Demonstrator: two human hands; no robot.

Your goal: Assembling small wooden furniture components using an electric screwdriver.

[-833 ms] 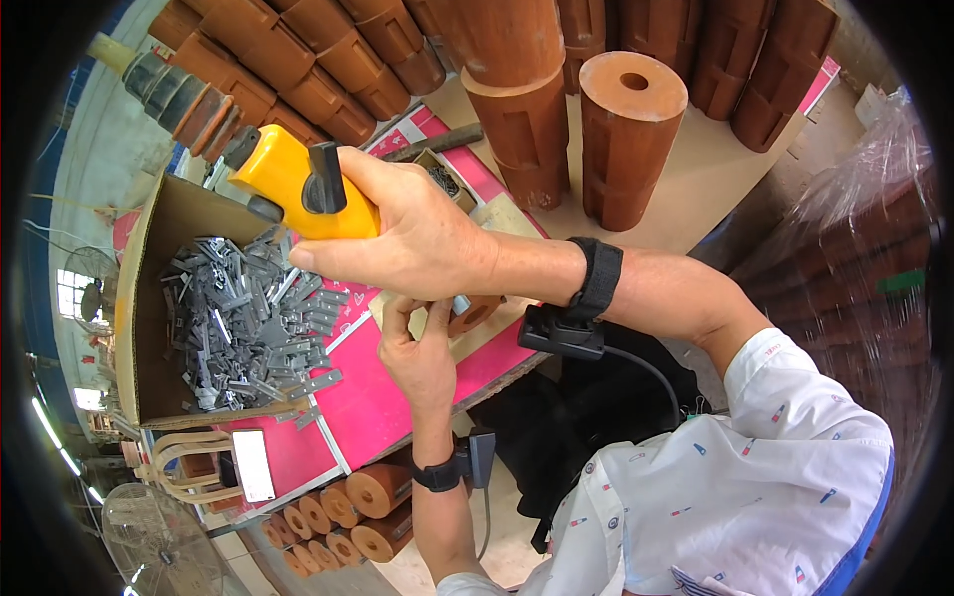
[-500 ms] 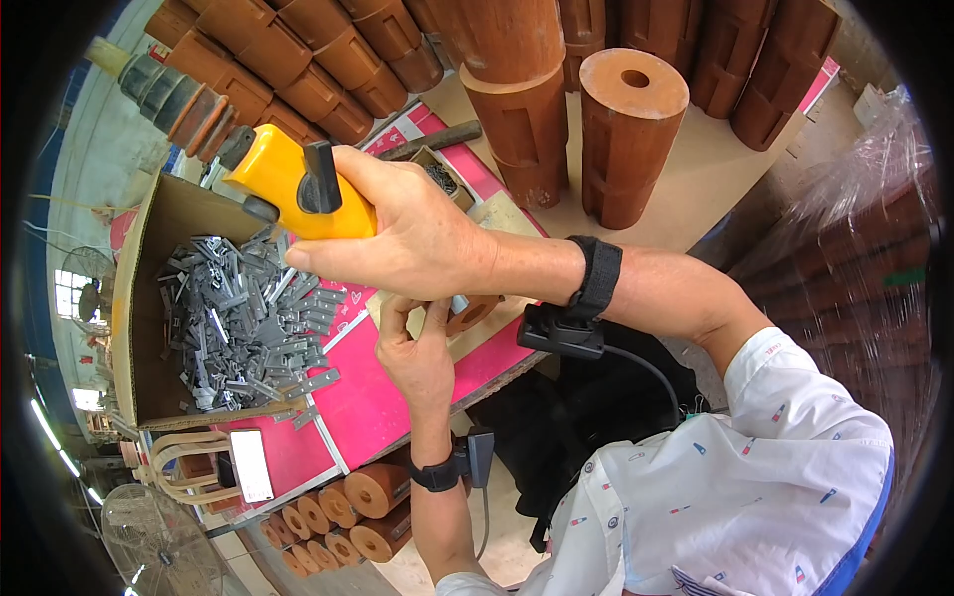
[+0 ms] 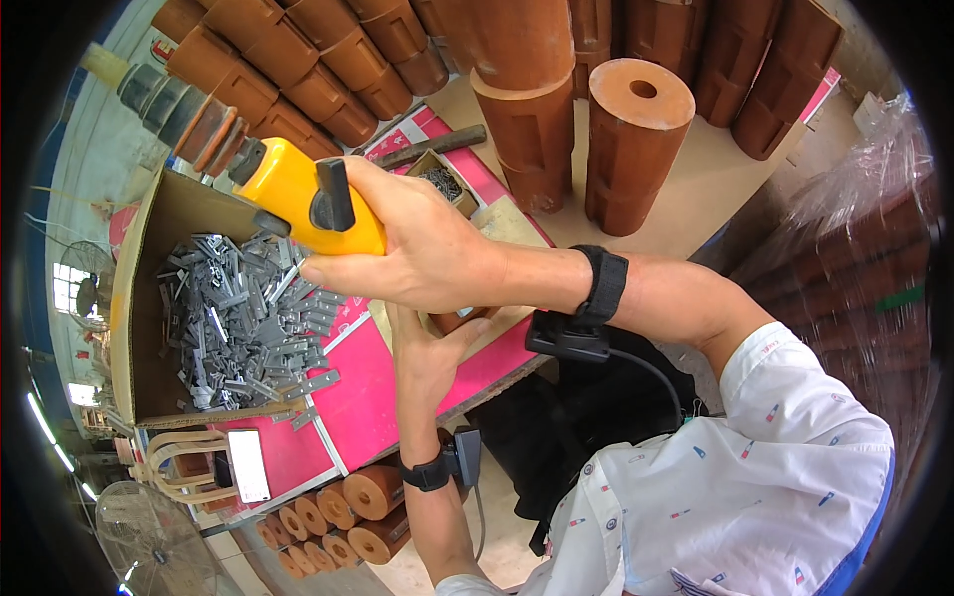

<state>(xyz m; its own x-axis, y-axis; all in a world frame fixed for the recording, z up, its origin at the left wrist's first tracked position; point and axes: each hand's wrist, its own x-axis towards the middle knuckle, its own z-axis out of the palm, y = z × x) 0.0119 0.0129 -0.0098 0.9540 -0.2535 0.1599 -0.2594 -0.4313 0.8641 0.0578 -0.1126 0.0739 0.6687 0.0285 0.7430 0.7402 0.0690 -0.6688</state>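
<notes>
My right hand [image 3: 427, 243] is wrapped round a yellow power tool [image 3: 283, 189] with a black knob on its side. A dark, ringed cylindrical section [image 3: 184, 114] extends from the tool's far left end. Under the right forearm, my left hand [image 3: 425, 358] grips a reddish-brown piece [image 3: 452, 320], its thumb laid along it. The left fingertips and most of that piece are hidden by my right hand and wrist. A pale board [image 3: 512, 221] lies beneath the piece on the pink tabletop [image 3: 368, 397].
Left is a cardboard box [image 3: 149, 298] heaped with grey metal brackets [image 3: 238, 318]. A small box of screws [image 3: 437, 179] and a dark bar [image 3: 432, 146] lie beyond my hands. Brown cylinders [image 3: 641, 149] stand at the back; others [image 3: 373, 492] are stacked below. A phone [image 3: 248, 465] stands near the front left.
The left hand has moved up and farther under the right, its thumb now stretched along the brown piece. My right hand and the tool have shifted slightly right and down.
</notes>
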